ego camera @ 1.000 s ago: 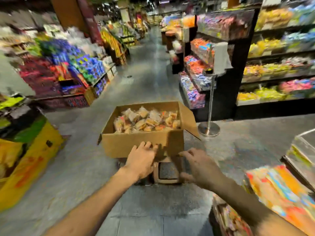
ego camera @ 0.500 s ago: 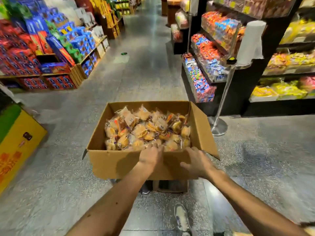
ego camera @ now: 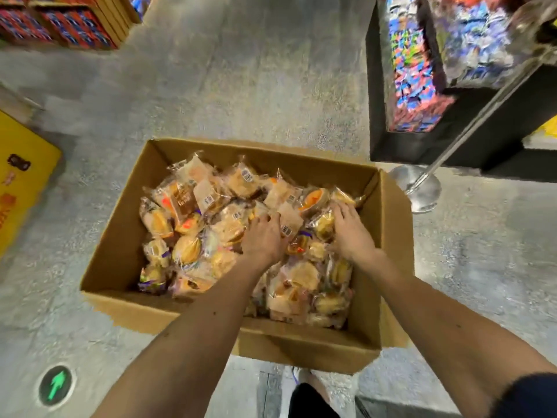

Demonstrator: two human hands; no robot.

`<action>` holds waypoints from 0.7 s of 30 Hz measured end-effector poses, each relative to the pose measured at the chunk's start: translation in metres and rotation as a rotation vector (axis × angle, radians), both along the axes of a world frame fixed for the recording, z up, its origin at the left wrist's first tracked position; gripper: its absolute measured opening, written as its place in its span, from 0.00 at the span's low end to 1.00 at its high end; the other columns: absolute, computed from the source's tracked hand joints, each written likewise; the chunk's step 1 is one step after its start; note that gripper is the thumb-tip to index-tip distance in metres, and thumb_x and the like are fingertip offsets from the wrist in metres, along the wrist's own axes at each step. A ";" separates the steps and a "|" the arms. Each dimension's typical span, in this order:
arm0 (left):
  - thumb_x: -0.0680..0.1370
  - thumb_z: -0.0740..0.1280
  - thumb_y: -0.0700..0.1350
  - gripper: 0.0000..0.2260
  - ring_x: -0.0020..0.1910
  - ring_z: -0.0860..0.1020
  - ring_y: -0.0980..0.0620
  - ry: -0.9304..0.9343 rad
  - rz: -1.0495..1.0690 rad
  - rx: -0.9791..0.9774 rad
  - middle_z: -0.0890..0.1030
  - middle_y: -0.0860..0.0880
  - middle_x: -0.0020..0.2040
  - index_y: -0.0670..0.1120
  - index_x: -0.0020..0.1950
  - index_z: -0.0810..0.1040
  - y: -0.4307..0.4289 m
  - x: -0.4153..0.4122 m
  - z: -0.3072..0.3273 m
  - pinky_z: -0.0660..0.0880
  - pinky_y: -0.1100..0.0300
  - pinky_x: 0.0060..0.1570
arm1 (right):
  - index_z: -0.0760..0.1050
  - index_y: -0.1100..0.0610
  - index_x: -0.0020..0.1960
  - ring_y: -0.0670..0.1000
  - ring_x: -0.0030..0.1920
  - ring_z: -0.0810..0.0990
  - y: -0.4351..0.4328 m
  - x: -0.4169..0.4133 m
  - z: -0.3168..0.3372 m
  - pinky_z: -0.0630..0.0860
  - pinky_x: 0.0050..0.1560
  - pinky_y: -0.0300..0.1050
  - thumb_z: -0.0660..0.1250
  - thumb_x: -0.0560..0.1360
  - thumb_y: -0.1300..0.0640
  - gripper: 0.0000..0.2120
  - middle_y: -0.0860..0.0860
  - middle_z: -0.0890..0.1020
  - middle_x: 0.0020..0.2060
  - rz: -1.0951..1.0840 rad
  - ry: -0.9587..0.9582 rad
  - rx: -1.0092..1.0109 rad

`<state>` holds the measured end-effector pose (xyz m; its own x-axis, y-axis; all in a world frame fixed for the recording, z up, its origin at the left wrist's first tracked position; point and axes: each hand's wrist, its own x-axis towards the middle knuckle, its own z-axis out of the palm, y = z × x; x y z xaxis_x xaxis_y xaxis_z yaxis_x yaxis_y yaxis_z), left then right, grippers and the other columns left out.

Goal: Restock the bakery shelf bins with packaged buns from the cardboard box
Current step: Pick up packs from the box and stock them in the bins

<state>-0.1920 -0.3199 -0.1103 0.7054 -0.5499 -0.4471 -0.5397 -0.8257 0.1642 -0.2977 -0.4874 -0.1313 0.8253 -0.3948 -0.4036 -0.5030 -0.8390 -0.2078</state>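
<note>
Down among the packaged buns (ego camera: 241, 182) heaped in the cardboard box (ego camera: 120, 236) on the shop floor (ego camera: 241, 86) go both hands, off its near wall moments earlier, the left hand (ego camera: 263, 236) curling round packets, the right hand (ego camera: 351, 230) resting straight-fingered atop them, likely the first grab.

Left hand (ego camera: 265, 239) grip unclear among buns (ego camera: 187, 250)

Left forearm (ego camera: 196, 327) and right forearm (ego camera: 437, 321), both bare, reach forward and downward, converging slightly. Left grip (ego camera: 263, 238): palm down, fingertips curled under and hidden. Right grip (ego camera: 352, 232): palm down, fingers fairly straight, slightly spread. Dark sleeve (ego camera: 530, 398) covers the right upper arm.
</note>
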 end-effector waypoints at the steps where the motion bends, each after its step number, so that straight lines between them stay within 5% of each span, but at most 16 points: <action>1: 0.80 0.63 0.58 0.32 0.74 0.61 0.40 -0.015 0.002 -0.002 0.64 0.42 0.75 0.46 0.79 0.56 -0.007 0.007 -0.007 0.62 0.45 0.73 | 0.39 0.62 0.80 0.59 0.80 0.43 -0.009 0.011 -0.007 0.43 0.78 0.50 0.74 0.74 0.56 0.51 0.58 0.46 0.80 0.056 0.009 -0.041; 9: 0.73 0.68 0.67 0.43 0.74 0.62 0.42 -0.013 0.058 0.038 0.64 0.44 0.75 0.48 0.78 0.52 -0.028 0.047 -0.058 0.58 0.42 0.74 | 0.23 0.54 0.75 0.59 0.80 0.43 -0.047 0.075 -0.055 0.51 0.77 0.60 0.82 0.64 0.54 0.70 0.58 0.38 0.79 0.338 0.157 -0.158; 13: 0.72 0.69 0.68 0.45 0.75 0.62 0.43 -0.017 0.050 0.087 0.65 0.45 0.76 0.49 0.78 0.52 -0.031 0.052 -0.069 0.56 0.40 0.74 | 0.23 0.56 0.75 0.59 0.79 0.53 -0.047 0.086 -0.063 0.61 0.73 0.63 0.82 0.64 0.48 0.71 0.57 0.52 0.80 0.458 0.226 -0.243; 17: 0.72 0.71 0.64 0.46 0.73 0.62 0.44 0.007 0.070 0.039 0.67 0.46 0.74 0.48 0.79 0.49 -0.031 0.050 -0.073 0.58 0.40 0.71 | 0.29 0.61 0.77 0.57 0.70 0.66 -0.049 0.086 -0.066 0.65 0.69 0.59 0.81 0.58 0.37 0.74 0.56 0.68 0.70 0.437 0.216 -0.290; 21: 0.70 0.74 0.62 0.50 0.74 0.61 0.45 0.104 0.127 -0.046 0.65 0.46 0.76 0.47 0.81 0.47 -0.026 0.049 -0.074 0.55 0.41 0.73 | 0.35 0.59 0.79 0.58 0.68 0.67 -0.053 0.086 -0.065 0.63 0.70 0.60 0.77 0.56 0.29 0.73 0.57 0.69 0.67 0.381 0.208 -0.215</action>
<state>-0.1431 -0.3454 -0.1844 0.7219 -0.4810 -0.4975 -0.4095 -0.8765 0.2532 -0.2120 -0.5403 -0.1960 0.8378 -0.1728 -0.5179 -0.1642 -0.9844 0.0630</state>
